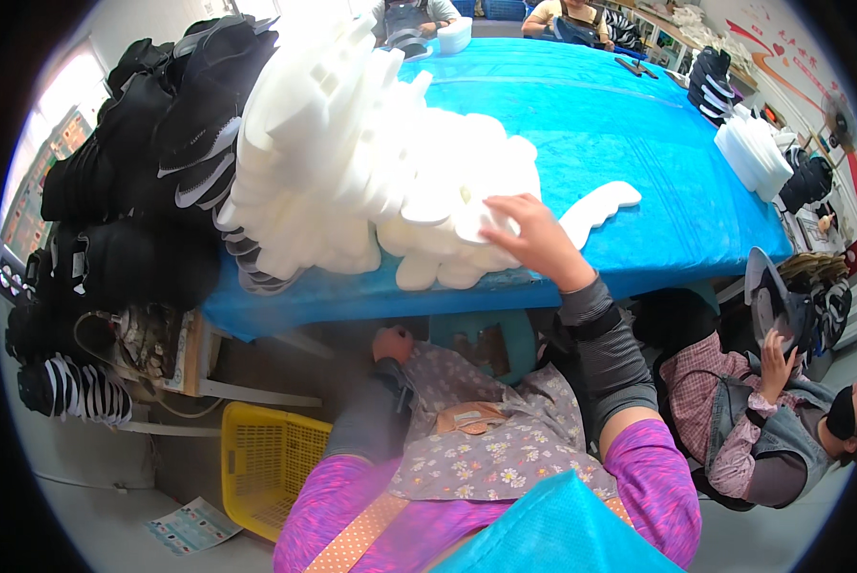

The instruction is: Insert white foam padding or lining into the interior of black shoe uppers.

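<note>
A large heap of white foam pieces [304,143], curved and insole-like, is piled on the left part of the table. My right hand [543,244] reaches over the table's near edge to the heap's right end. Its thumb and fingers are closed about the rim of one white foam piece [473,222]. A single wavy-edged white foam piece [600,208] lies just right of that hand. Below the table edge, by my apron [495,430], my left hand [392,345] has its fingers curled in. Whatever it may hold is hidden.
A blue cover [619,115] spreads over the table. Black shoe uppers [132,162] are stacked at the left, above a yellow basket [266,468] on the floor. A co-worker [743,420] sits close at my right, holding a shoe part. Two people sit across the table.
</note>
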The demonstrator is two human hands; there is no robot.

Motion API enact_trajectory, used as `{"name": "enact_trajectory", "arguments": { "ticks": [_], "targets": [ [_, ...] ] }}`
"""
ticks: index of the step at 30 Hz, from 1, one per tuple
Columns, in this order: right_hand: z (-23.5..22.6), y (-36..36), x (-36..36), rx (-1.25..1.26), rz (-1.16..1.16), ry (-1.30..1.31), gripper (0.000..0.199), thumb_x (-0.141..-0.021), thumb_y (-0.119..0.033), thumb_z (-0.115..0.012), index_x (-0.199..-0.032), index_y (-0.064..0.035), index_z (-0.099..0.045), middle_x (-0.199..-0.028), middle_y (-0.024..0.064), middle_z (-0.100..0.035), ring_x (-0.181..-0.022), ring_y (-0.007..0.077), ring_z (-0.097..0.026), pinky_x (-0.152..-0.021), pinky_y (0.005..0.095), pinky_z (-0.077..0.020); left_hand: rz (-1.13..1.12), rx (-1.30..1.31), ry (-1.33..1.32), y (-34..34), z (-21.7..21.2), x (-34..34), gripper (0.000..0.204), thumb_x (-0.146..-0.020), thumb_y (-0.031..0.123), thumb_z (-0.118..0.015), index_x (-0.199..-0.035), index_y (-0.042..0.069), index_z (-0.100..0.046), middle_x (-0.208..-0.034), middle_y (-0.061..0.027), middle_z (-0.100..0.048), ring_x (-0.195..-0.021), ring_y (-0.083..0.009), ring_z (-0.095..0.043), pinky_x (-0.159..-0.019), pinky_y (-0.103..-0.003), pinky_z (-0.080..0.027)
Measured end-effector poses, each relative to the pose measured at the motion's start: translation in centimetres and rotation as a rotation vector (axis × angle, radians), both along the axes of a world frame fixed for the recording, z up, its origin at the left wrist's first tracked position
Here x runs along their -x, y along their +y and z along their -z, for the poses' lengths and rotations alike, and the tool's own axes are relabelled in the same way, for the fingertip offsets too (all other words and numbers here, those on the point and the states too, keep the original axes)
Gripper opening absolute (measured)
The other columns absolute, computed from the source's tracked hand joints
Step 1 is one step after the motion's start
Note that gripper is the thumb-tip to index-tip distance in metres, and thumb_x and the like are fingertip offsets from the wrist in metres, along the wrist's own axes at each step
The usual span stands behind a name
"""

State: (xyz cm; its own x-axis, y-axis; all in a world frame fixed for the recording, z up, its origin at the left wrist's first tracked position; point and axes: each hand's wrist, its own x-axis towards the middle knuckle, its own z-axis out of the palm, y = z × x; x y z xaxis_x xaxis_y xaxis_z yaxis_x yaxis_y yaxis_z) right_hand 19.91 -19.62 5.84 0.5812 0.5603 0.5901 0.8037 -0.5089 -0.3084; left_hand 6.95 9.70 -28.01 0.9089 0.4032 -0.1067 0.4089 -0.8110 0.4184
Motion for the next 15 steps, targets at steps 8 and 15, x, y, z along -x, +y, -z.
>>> {"name": "enact_trajectory", "arguments": {
  "ticks": [8, 15],
  "targets": [
    [5.5, -8.1, -6.6, -0.33, 0.5, -0.02, 0.039, -0.093, -0.033, -0.067, -0.117, -0.0023, -0.067, -0.126, 0.0174, -0.065, -0.119, 0.0374, -0.058, -0.1, 0.0454, -0.0454, -0.015, 0.016, 0.001, 0.4, -0.1, 0.7, 0.032, -0.089, 0.037, -0.06, -0.102, 0.012, -0.076, -0.103, -0.016, -0.072, -0.097, -0.0396, -0.066, -0.086, -0.049, -0.053],
    [12.4, -9.2, -6.1, 0.174, 0.599, 0.182, 0.073, -0.083, -0.058, -0.068, -0.141, -0.0153, -0.055, -0.153, 0.0181, -0.042, -0.145, 0.042, -0.031, -0.114, 0.0627, -0.027, 0.017, 0.046, -0.011, 0.6, -1.1, 0.6, 0.034, -0.088, 0.037, -0.061, -0.101, 0.01, -0.075, -0.102, -0.0178, -0.072, -0.097, -0.0411, -0.066, -0.085, -0.049, -0.052]
  ]
}}
